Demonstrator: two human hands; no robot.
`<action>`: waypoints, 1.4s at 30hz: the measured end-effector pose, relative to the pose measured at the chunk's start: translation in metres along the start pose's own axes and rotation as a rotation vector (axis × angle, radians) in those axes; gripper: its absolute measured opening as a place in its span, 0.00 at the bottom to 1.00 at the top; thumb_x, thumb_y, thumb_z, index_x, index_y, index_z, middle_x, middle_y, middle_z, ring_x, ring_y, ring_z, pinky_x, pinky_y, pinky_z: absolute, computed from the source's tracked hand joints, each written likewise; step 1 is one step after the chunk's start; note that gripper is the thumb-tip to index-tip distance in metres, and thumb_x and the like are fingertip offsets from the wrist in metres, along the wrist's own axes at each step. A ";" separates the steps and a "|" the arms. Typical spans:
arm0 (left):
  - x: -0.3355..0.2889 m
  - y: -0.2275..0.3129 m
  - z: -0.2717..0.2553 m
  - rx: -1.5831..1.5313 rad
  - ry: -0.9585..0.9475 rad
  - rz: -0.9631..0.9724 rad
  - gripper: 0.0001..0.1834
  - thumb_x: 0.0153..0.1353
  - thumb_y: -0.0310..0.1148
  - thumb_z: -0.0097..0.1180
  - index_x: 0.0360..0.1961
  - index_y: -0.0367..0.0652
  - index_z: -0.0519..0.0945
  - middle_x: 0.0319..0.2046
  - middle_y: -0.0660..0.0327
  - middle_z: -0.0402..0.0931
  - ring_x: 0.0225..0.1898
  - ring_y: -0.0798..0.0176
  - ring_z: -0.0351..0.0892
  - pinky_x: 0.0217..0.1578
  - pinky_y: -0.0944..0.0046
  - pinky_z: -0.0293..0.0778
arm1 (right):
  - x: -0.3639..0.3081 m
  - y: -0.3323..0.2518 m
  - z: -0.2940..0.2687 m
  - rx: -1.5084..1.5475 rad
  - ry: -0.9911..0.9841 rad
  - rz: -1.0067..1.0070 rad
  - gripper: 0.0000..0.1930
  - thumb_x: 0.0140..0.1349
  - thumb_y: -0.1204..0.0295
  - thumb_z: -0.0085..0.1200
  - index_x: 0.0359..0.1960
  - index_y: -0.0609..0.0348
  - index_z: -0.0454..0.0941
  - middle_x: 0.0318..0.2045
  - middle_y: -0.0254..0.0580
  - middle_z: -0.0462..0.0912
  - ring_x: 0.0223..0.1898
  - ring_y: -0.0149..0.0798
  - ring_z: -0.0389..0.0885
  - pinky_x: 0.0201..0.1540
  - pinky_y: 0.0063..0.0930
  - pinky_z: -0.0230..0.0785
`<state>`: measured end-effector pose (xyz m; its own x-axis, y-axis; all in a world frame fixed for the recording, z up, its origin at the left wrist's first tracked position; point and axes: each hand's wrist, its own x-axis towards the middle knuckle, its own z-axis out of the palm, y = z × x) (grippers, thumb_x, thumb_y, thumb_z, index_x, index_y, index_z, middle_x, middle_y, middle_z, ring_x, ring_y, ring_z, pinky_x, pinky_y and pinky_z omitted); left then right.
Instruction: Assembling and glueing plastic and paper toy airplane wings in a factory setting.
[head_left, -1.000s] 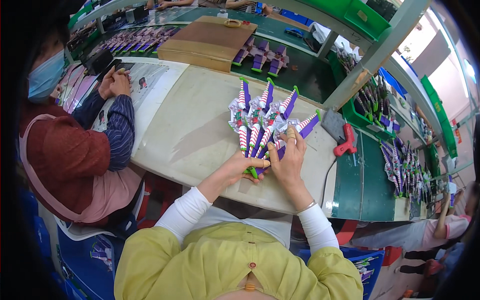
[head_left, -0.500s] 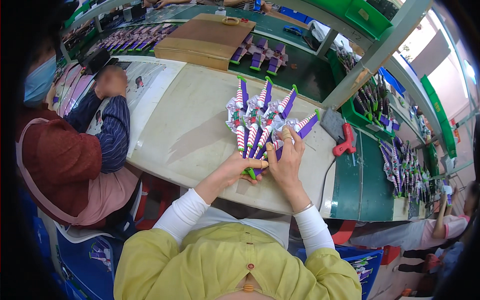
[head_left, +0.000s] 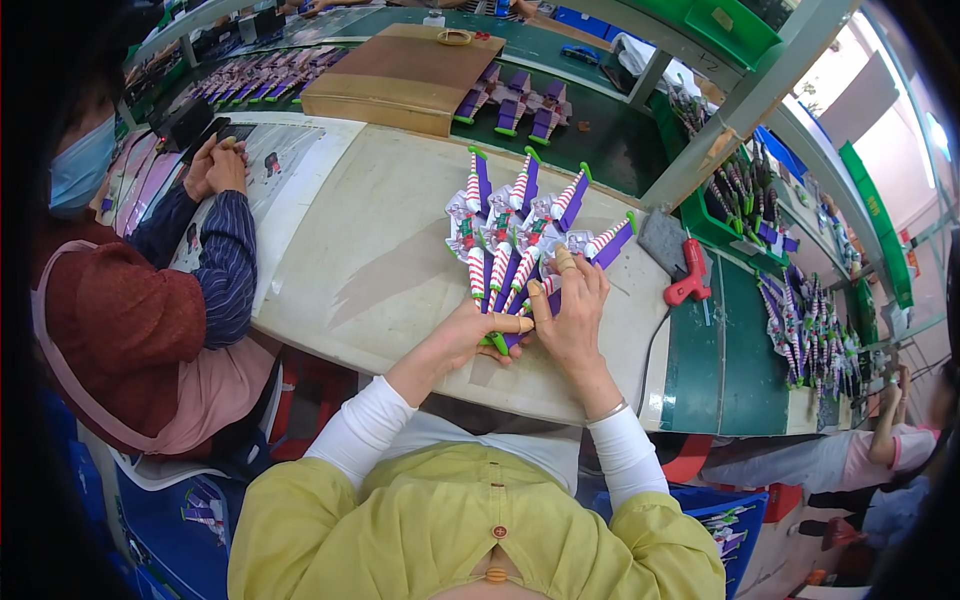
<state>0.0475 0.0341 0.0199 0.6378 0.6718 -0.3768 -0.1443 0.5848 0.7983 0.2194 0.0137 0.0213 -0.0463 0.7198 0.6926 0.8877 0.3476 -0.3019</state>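
Observation:
Several toy wing packs, white and purple with red-striped wings and green tips, lie overlapping in a row on the table before me. Both my hands are at the rightmost wing pack. My left hand is closed around its lower end, thumb across it, by a green tip. My right hand presses its fingers on the white middle body, hiding most of it. Finger covers sit on my left thumb and some right fingers. The other wing packs touch it on the left.
A red glue gun rests by a grey pad at the right. A cardboard box stands at the far edge. More wing packs lie behind it on the green surface. A masked co-worker sits at my left.
My hands and the wing packs keep nearly the same position; the view has shifted slightly. The co-worker's hands at the left have moved a little.

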 end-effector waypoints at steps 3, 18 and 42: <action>0.001 0.000 0.000 0.002 -0.008 0.007 0.12 0.55 0.32 0.65 0.39 0.42 0.79 0.27 0.60 0.81 0.22 0.67 0.81 0.21 0.66 0.78 | -0.006 0.001 0.002 0.003 0.017 0.006 0.26 0.55 0.69 0.61 0.55 0.68 0.72 0.45 0.49 0.79 0.54 0.50 0.72 0.64 0.48 0.52; 0.002 -0.001 0.000 0.023 -0.014 0.015 0.10 0.57 0.32 0.63 0.39 0.40 0.80 0.28 0.57 0.82 0.25 0.64 0.83 0.23 0.65 0.79 | 0.002 0.008 -0.008 -0.188 -0.191 -0.250 0.22 0.57 0.74 0.54 0.55 0.62 0.73 0.46 0.51 0.79 0.52 0.47 0.77 0.64 0.48 0.55; 0.005 0.000 -0.001 0.022 -0.004 -0.002 0.11 0.58 0.31 0.63 0.40 0.39 0.78 0.28 0.57 0.81 0.24 0.63 0.82 0.22 0.64 0.79 | 0.011 0.002 -0.007 -0.095 -0.271 -0.079 0.23 0.61 0.68 0.53 0.59 0.59 0.71 0.38 0.41 0.77 0.47 0.44 0.75 0.66 0.51 0.45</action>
<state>0.0501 0.0377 0.0175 0.6408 0.6689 -0.3768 -0.1263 0.5760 0.8077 0.2242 0.0183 0.0333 -0.2257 0.8315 0.5075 0.9150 0.3599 -0.1826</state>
